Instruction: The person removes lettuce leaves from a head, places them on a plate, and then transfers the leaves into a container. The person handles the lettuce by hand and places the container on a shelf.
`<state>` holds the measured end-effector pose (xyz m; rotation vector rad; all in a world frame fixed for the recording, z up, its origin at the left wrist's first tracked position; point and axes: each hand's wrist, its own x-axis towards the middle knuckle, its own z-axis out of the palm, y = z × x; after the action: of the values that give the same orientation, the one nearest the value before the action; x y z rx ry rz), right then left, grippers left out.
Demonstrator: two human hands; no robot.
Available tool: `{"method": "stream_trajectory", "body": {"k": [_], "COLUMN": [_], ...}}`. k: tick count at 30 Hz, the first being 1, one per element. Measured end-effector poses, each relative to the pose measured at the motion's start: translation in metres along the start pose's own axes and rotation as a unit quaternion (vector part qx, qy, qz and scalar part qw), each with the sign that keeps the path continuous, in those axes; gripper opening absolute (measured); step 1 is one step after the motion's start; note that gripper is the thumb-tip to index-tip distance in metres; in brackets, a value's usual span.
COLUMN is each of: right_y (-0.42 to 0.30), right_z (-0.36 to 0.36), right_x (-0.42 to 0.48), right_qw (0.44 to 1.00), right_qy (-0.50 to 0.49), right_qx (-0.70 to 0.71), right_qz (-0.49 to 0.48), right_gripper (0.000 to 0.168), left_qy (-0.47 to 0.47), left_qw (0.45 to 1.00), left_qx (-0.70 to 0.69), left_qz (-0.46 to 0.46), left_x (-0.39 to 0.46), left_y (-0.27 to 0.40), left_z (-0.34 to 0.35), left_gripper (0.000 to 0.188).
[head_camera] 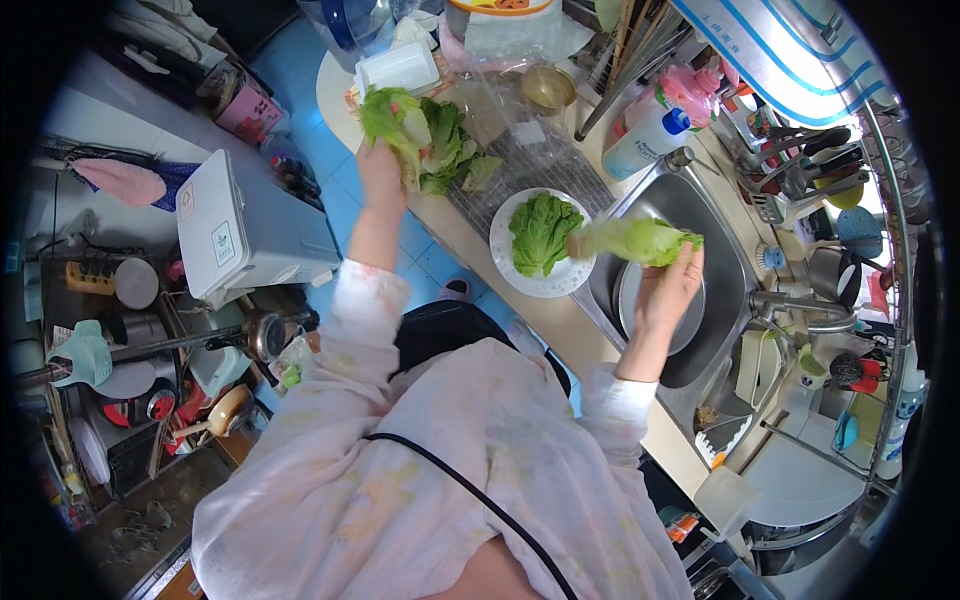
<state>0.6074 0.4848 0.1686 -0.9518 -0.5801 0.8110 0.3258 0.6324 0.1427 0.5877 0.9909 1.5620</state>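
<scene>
In my left hand is a piece of green lettuce, held over the counter's left part. Beside it more dark green lettuce leaves lie on the counter. My right hand, above the near side of the sink, grips a pale green lettuce leaf that stretches left toward the plate and is blurred at its far end. Between the hands stands a white patterned plate with green lettuce on it.
The steel sink holds a round metal basin below my right hand. A white bottle with a blue cap, a brass-coloured bowl and a white plastic tray stand along the counter. The faucet juts from the right.
</scene>
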Motion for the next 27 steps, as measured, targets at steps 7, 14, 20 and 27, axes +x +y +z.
{"method": "stream_trajectory", "body": {"k": [7,14,20,27], "right_y": [0.002,-0.003,0.006,-0.008], "right_z": [-0.003,0.005,0.024,0.042], "right_x": [0.006,0.006,0.008,0.007], "right_qw": [0.996,0.985,0.958,0.979], "right_qy": [-0.006,-0.019,-0.05,-0.114], "right_qx": [-0.067,-0.152,-0.281,-0.118], "right_qz": [0.058,0.083,0.023,0.125], "right_gripper": [0.017,0.03,0.029,0.024], "left_qy": [-0.063,0.014,-0.447,-0.378], "left_qw": [0.854,0.678,0.797,0.895], "left_qx": [0.502,0.682,0.363,0.153], "left_qz": [0.119,0.275,0.182,-0.183], "left_x": [0.075,0.038,-0.064,-0.093], "left_y": [-0.058,-0.071,-0.029,-0.032], "left_z": [-0.023,0.004,0.06,0.083], "left_gripper": [0.03,0.047,0.053,0.034]}}
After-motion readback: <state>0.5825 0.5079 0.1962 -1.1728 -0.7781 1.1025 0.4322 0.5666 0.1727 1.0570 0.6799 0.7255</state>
